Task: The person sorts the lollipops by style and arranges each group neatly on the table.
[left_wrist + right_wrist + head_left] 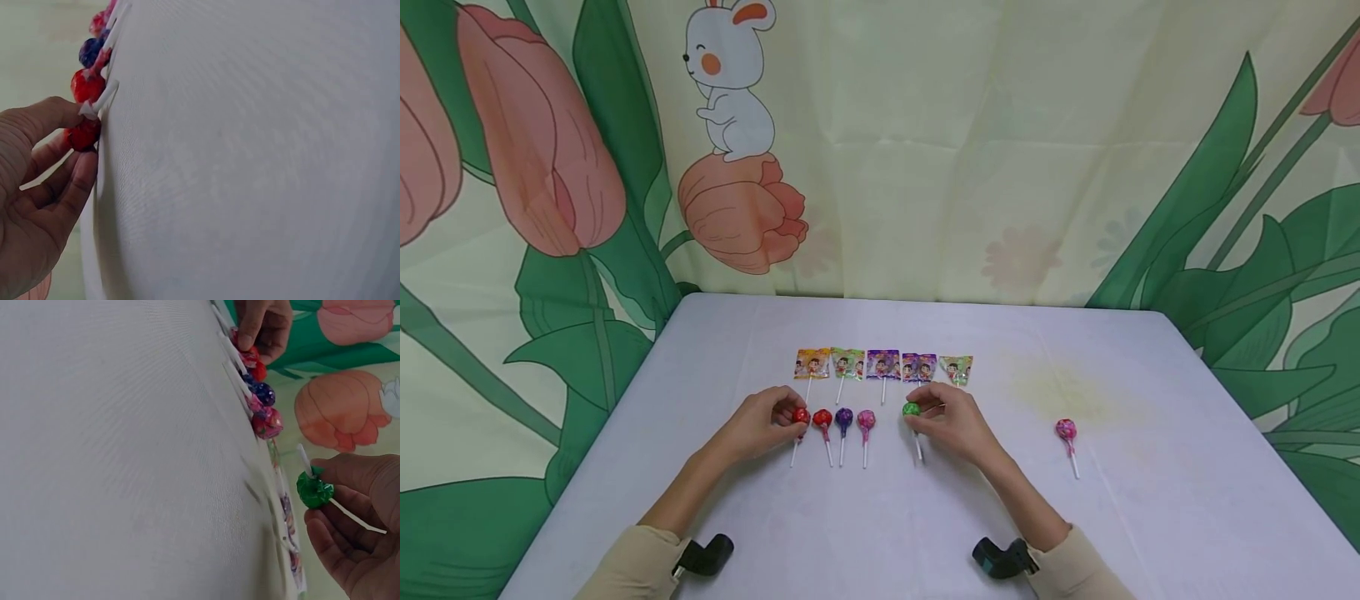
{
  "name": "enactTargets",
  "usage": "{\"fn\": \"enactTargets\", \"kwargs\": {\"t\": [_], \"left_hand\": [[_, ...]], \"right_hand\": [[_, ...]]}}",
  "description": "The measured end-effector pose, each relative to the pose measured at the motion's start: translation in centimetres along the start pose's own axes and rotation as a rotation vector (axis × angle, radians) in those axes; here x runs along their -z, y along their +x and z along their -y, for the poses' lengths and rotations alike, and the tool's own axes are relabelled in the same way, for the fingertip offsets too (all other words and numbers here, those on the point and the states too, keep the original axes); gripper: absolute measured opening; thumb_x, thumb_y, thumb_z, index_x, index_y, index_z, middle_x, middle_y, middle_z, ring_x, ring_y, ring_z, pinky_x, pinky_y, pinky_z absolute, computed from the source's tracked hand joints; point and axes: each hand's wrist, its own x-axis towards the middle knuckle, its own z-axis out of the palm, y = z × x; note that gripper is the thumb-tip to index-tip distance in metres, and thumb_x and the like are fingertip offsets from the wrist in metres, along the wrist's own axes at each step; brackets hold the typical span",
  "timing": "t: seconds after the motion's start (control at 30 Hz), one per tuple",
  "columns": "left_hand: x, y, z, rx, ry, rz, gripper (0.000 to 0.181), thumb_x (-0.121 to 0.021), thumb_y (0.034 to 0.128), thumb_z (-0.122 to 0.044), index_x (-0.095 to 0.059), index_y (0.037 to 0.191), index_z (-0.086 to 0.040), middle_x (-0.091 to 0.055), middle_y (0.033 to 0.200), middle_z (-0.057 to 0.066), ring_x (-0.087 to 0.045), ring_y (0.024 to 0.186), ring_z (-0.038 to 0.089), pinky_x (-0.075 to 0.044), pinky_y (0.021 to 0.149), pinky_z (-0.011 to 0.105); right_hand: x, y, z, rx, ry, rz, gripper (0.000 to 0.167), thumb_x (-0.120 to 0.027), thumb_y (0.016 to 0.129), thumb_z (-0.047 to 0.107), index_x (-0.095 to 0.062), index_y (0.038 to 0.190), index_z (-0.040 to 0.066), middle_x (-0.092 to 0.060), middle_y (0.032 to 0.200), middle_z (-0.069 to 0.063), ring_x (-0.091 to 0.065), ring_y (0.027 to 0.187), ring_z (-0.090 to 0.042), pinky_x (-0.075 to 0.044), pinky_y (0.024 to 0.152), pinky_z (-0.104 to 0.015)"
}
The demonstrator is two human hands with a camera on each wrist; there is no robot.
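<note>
At the left end of a lollipop row, my left hand point(766, 427) pinches a red round lollipop point(801, 415) between thumb and fingers, its white stick pointing toward me. Beside it lie another red lollipop point(822, 419), a dark purple one point(844, 418) and a pink one point(867, 419). My right hand point(953, 421) holds a green round lollipop point(911, 409) by thumb and fingertips, to the right of the pink one. In the right wrist view that green lollipop point(314, 490) appears raised off the cloth, with a gap between it and the pink one.
Behind the hands runs a row of flat-wrapped lollipops, with an orange packet point(812, 364), a green packet point(848, 364) and purple packets point(883, 364) among them. A lone pink lollipop point(1066, 430) lies far right on the white tablecloth point(1150, 517). A printed curtain point(925, 167) hangs behind.
</note>
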Motion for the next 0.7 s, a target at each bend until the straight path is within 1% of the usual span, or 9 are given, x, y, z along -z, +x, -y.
{"fn": "enactTargets", "kwargs": {"t": [0.17, 0.33, 0.57, 0.7], "left_hand": [[0.1, -0.1, 0.0, 0.004, -0.003, 0.007, 0.025, -0.08, 0.0876, -0.009, -0.067, 0.108, -0.006, -0.063, 0.095, 0.002, -0.059, 0.085, 0.014, -0.055, 0.076, 0.025], [0.1, -0.1, 0.0, 0.008, -0.009, 0.004, 0.025, -0.08, 0.0874, -0.008, -0.067, 0.108, -0.006, -0.063, 0.095, 0.002, -0.059, 0.085, 0.014, -0.055, 0.076, 0.026], [0.0, -0.1, -0.1, 0.016, 0.003, -0.001, 0.026, -0.08, 0.0874, -0.009, -0.067, 0.109, -0.006, -0.063, 0.096, 0.002, -0.059, 0.086, 0.015, -0.055, 0.079, 0.027], [0.0, -0.1, -0.2, 0.016, 0.004, -0.003, 0.026, -0.081, 0.0873, -0.009, -0.067, 0.11, -0.006, -0.063, 0.096, 0.002, -0.059, 0.086, 0.015, -0.055, 0.079, 0.026]], "right_hand": [[-0.8, 0.3, 0.2, 0.005, 0.009, 0.019, 0.024, -0.08, 0.086, 0.004, -0.071, 0.108, 0.001, -0.072, 0.101, -0.007, -0.067, 0.092, -0.02, -0.059, 0.083, -0.027], [-1.4, 0.5, 0.1, 0.036, 0.019, 0.051, 0.023, -0.08, 0.087, 0.005, -0.07, 0.107, -0.001, -0.072, 0.1, -0.009, -0.067, 0.091, -0.02, -0.059, 0.084, -0.03], [-1.8, 0.8, 0.0, 0.054, 0.022, 0.073, 0.023, -0.08, 0.087, 0.006, -0.07, 0.106, -0.001, -0.073, 0.1, -0.009, -0.068, 0.091, -0.02, -0.058, 0.081, -0.025], [-2.0, 0.8, 0.1, 0.052, 0.029, 0.078, 0.023, -0.08, 0.087, 0.005, -0.07, 0.107, -0.002, -0.072, 0.099, -0.009, -0.068, 0.091, -0.02, -0.058, 0.081, -0.024]]}}
